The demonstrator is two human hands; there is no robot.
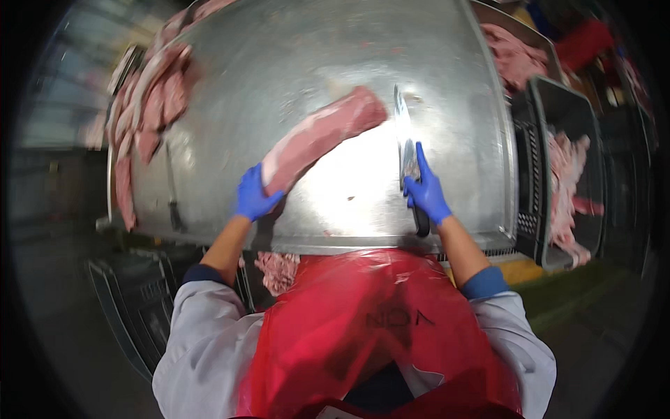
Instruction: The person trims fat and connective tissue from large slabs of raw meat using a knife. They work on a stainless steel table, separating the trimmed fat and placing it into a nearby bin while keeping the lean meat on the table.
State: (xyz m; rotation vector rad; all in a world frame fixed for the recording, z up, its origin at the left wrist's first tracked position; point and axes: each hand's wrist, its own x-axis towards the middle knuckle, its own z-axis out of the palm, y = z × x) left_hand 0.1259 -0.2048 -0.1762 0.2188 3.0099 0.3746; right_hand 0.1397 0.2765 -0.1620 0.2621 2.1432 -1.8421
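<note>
Right grip (426, 195): knife (403, 129); left (257, 195): meat (324, 133), seemingly

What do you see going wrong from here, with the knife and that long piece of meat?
The unsheathed knife in the right hand points toward the table's far side; swung left, it might nick the left hand.
The long piece of meat is held only at its near end on a smooth metal table, so it could slide or pivot.
Meat strips crowd the table's left edge and might slip off.
</note>
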